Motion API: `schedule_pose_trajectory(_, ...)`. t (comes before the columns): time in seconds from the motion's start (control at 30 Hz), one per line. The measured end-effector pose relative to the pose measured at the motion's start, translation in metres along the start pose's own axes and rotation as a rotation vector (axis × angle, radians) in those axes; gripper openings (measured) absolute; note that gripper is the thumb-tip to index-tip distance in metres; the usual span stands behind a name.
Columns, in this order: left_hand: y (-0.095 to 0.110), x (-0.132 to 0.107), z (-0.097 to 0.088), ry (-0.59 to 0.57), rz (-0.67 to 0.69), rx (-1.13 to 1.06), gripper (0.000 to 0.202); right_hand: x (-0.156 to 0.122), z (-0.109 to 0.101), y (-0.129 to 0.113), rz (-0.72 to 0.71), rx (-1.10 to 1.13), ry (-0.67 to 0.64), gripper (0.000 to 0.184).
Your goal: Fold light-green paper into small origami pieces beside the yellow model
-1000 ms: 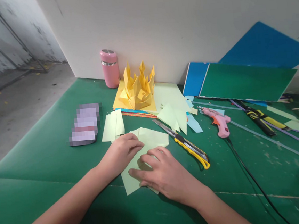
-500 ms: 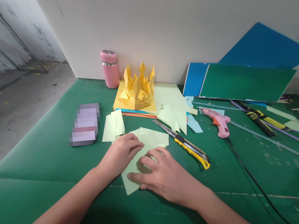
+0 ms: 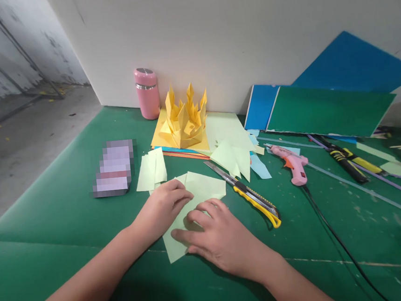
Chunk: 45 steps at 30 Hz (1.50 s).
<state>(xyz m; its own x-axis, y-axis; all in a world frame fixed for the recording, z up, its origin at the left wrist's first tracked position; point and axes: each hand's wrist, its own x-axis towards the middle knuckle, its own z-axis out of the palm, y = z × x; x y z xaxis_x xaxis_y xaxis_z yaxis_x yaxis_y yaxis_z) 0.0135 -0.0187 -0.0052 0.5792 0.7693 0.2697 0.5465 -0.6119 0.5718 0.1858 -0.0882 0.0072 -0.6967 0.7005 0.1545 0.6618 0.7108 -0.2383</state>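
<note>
Pale green paper (image 3: 205,183) beneath left fingers (image 3: 181,201) bunched together and right fingers (image 3: 190,237) arched, spread apart.

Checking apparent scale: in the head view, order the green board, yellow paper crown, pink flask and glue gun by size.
Green board
Yellow paper crown
Pink flask and glue gun: too alike to rank

Stained white wall (image 3: 28,25), littered grey floor (image 3: 59,139)

1. Sheet (image 3: 206,183): thin matt paper, creased.
2. Crown (image 3: 183,126): folded paper, matt, sharp-edged.
3. Flask (image 3: 149,101): smooth, glossy, with a shiny metallic band.
4. Knife (image 3: 248,194): metal blade; yellow plastic handle.
5. Glue gun (image 3: 296,164): smooth plastic.
6. Tabletop (image 3: 69,213): smooth, faintly glossy; specked at right.
</note>
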Motion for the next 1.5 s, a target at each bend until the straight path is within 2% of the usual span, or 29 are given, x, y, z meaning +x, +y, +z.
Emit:
schedule_pose_trajectory(0.17,0.002,-0.001,-0.001,-0.014,0.021,0.031,0.024,-0.002,-0.001,0.003,0.022,0.045,0.05,0.023)
schedule_pose_trajectory(0.37,0.0,-0.002,0.0,-0.005,0.035,0.038,0.025,-0.008,-0.004,0.011,0.078,0.071,0.185,0.021)
schedule_pose_trajectory(0.5,0.001,-0.002,-0.001,-0.019,0.04,0.036,0.025,-0.013,-0.007,0.02,0.181,0.025,0.258,0.03)
schedule_pose_trajectory(0.67,0.003,-0.001,-0.003,-0.033,0.019,0.019,0.024,-0.022,-0.01,0.037,0.333,-0.092,0.299,0.039)
schedule_pose_trajectory(0.87,0.003,-0.002,-0.003,-0.011,-0.011,-0.015,0.019,-0.027,-0.01,0.044,0.38,-0.131,0.303,0.04)
schedule_pose_trajectory(0.93,0.003,-0.002,-0.003,0.023,-0.047,-0.085,0.017,-0.027,-0.008,0.044,0.389,-0.068,0.375,0.036)
schedule_pose_trajectory(1.07,0.004,-0.001,-0.002,0.104,-0.17,-0.288,0.007,-0.023,-0.001,0.046,0.467,0.142,0.636,0.015)
schedule_pose_trajectory(1.13,0.006,-0.001,-0.002,0.178,-0.2,-0.354,0.008,-0.021,0.004,0.046,0.52,0.296,0.727,0.04)
schedule_pose_trajectory(1.2,0.009,-0.001,-0.004,0.277,-0.132,-0.333,0.012,-0.02,0.009,0.046,0.535,0.471,0.799,0.061)
schedule_pose_trajectory(1.27,0.012,-0.001,-0.007,0.35,0.031,-0.216,0.012,-0.02,0.011,0.044,0.51,0.613,0.846,0.066)
schedule_pose_trajectory(1.33,0.013,-0.001,-0.012,0.364,0.231,-0.061,0.016,-0.022,0.011,0.042,0.449,0.671,0.854,0.057)
schedule_pose_trajectory(1.4,0.013,-0.001,-0.015,0.349,0.366,0.055,0.02,-0.024,0.009,0.041,0.379,0.632,0.842,0.046)
schedule_pose_trajectory(1.5,0.009,-0.002,-0.018,0.285,0.404,0.166,0.021,-0.026,0.003,0.042,0.285,0.444,0.777,0.035)
